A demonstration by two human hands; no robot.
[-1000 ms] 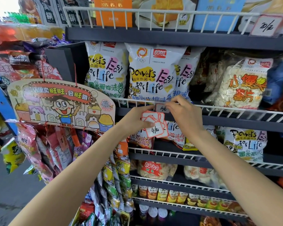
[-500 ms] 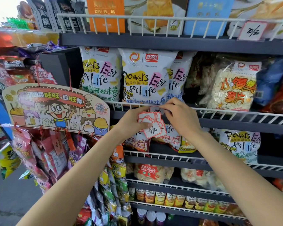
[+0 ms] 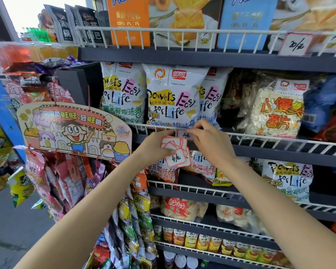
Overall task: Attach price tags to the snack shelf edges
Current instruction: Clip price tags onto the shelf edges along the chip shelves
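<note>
White tag [image 3: 185, 134] still pinched at rail [image 3: 260, 137] by right hand [image 3: 211, 144].

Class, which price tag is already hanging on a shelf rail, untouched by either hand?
The 20 tag on the top rail, far right.

Dark grey metal shelving [image 3: 211, 59] with white wire front rails [image 3: 182, 32] is set in tiers on the right. Boxes [image 3: 128, 20] are stood on the top tier; white chip bags [image 3: 171, 94] are lined up on the tier below. On the left, a cartoon cardboard sign [image 3: 74, 129] is hung, with strips of small snack packets [image 3: 66, 179] suspended under it. Grey floor [image 3: 10, 226] is seen near left. Bright daylight is admitted at far left [image 3: 27, 10].
</note>
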